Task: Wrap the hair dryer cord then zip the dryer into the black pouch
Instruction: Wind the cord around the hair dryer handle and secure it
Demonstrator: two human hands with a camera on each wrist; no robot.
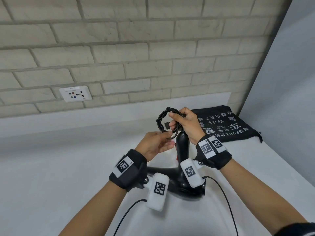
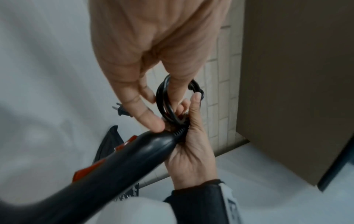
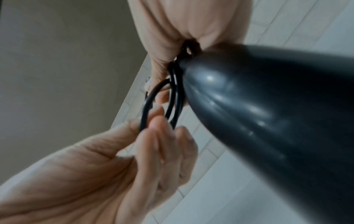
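Hair dryer (image 1: 183, 150), black glossy plastic with red switches on its handle, lies on the white countertop (image 1: 59, 167) near its front edge, between your two wrists, handle pointing toward the back wall. Its thin black rubber cord (image 1: 162, 120) is already gathered into several loops raised just above the handle's end.

Going left to right: your left hand (image 1: 154, 144) pinches the lower part of the coil between thumb and fingertips. Your right hand (image 1: 186, 124) is curled round the top and right side of the coil, holding the loops together just above the handle's tip; the left wrist view shows its fingers closed around the strain relief where the cord leaves the handle. The black two-pin plug (image 1: 167, 125) pokes out inside the coil, by your right fingers, so the loose end is not yet tucked or secured.

By my reading, the wrapping is nearly done: the cord is coiled, but you still need to fix the plug end so the loops hold. Everything after that is left. The flat black fabric pouch with white printed lettering (image 1: 226, 123) lies in the far right corner of the countertop, just beyond your right hand, untouched; whether its zip is open I cannot tell.

The countertop is smooth, white and matte. Behind it runs a pale brick-pattern wall with a white socket plate (image 1: 75, 93) toward the left, and a plain grey panel (image 1: 289, 74) closes off the right side.
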